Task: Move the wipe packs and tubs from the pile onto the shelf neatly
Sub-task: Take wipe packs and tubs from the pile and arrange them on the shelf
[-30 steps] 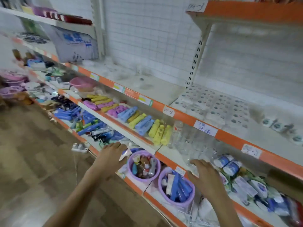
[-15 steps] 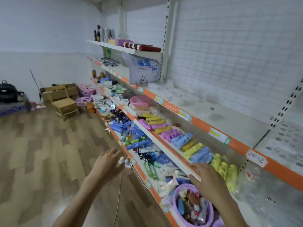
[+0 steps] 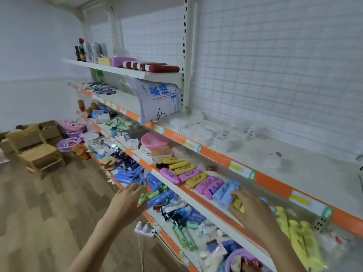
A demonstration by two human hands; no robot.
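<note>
A row of yellow wipe packs [image 3: 182, 169], pink wipe packs [image 3: 170, 173] and blue wipe packs [image 3: 225, 191] lies on the middle shelf [image 3: 198, 197], with more long yellow packs [image 3: 300, 237] further right. Loose blue packs [image 3: 125, 176] are piled on the lower shelf. My right hand [image 3: 253, 210] hovers over the middle shelf, its fingers lying on a yellow pack [image 3: 238, 204] beside the blue ones. My left hand [image 3: 127, 203] is held out with relaxed fingers at the lower shelf's front edge, holding nothing. A purple tub [image 3: 233, 255] of small items sits at the bottom.
A white power strip [image 3: 144, 229] with a cord hangs off the lower shelf edge. A pink basin [image 3: 153, 140] stands further left on the middle shelf. Clear plastic items [image 3: 216, 135] lie on the upper shelf. Wooden stools [image 3: 39, 154] stand on the floor at left.
The view has swung left along the shelves. Both hands have left the purple tubs; the right hand has risen to the packs on the middle shelf.
</note>
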